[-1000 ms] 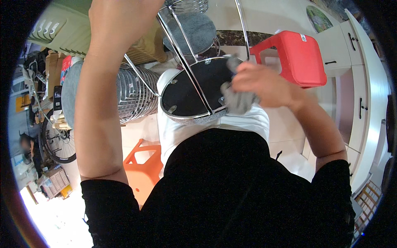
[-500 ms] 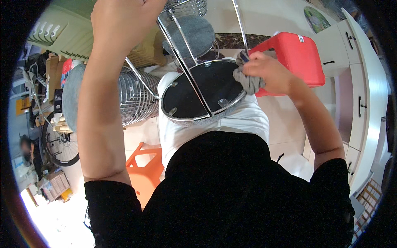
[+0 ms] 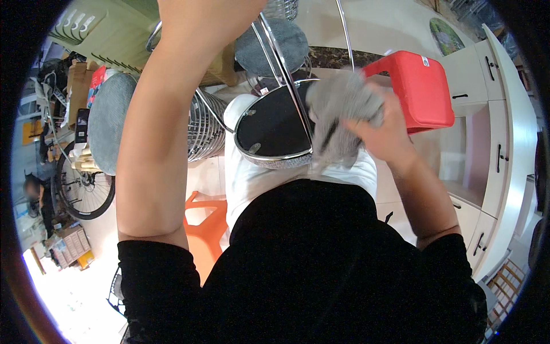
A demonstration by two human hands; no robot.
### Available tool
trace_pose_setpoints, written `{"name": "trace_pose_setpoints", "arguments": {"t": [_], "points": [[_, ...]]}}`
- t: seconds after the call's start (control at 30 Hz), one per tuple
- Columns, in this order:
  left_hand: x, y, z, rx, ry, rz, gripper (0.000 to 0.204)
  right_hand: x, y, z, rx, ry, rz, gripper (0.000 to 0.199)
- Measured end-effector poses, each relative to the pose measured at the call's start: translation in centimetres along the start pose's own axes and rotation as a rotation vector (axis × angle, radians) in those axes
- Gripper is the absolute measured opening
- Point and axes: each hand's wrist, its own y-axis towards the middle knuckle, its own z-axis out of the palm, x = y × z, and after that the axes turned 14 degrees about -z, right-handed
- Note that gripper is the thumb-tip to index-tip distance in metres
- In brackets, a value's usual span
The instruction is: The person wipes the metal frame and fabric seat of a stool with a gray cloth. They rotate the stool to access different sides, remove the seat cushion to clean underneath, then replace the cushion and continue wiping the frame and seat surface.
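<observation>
An upturned stool lies across my lap, its round black underside facing up inside a chrome rim, with clear pads and a grey fabric edge. Its chrome legs rise toward the upper edge of the view. My left hand is at the top by these legs and appears closed round one; its fingertips are cut off by the picture's edge. My right hand grips a crumpled grey cloth, blurred by motion, over the right side of the stool. The cloth hides that part of the rim.
A red plastic stool stands to the right, before white drawers. Stacked chrome stools with grey seats are at the left, and another grey seat lies ahead. An orange stool is beside my left leg; a bicycle wheel is farther left.
The cloth has spread out and now covers more of the stool's right side. My left hand and the stool's legs have shifted right together; the whole view has moved slightly too.
</observation>
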Motion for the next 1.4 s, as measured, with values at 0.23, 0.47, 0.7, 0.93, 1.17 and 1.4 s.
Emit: {"name": "trace_pose_setpoints", "arguments": {"t": [0.23, 0.47, 0.7, 0.93, 1.17, 1.4], "points": [[-0.6, -0.5, -1.7, 0.174, -0.014, -0.136, 0.027, 1.8, 1.0, 6.3, -0.123, -0.066, -0.060, 0.052], [-0.6, -0.8, -3.3, 0.286, -0.122, -0.137, 0.044, 3.0, 0.5, 5.1, -0.016, -0.208, -0.106, 0.049], [0.3, -0.9, -3.7, 0.398, -0.387, -0.150, 0.044, 5.2, 11.6, 4.6, -0.192, -0.130, -0.227, 0.041], [1.1, -1.0, -3.1, 0.297, -0.401, -0.046, 0.074, 4.2, 8.1, 5.7, -0.212, 0.046, -0.102, 0.042], [-0.1, -1.2, -2.7, 0.287, -0.396, -0.019, 0.073, 1.8, -1.4, 5.6, -0.091, -0.024, 0.039, 0.044], [-0.3, -1.5, -3.6, 0.325, -0.394, 0.016, 0.075, 3.8, 6.0, 4.0, -0.052, -0.058, -0.141, 0.043]]}}
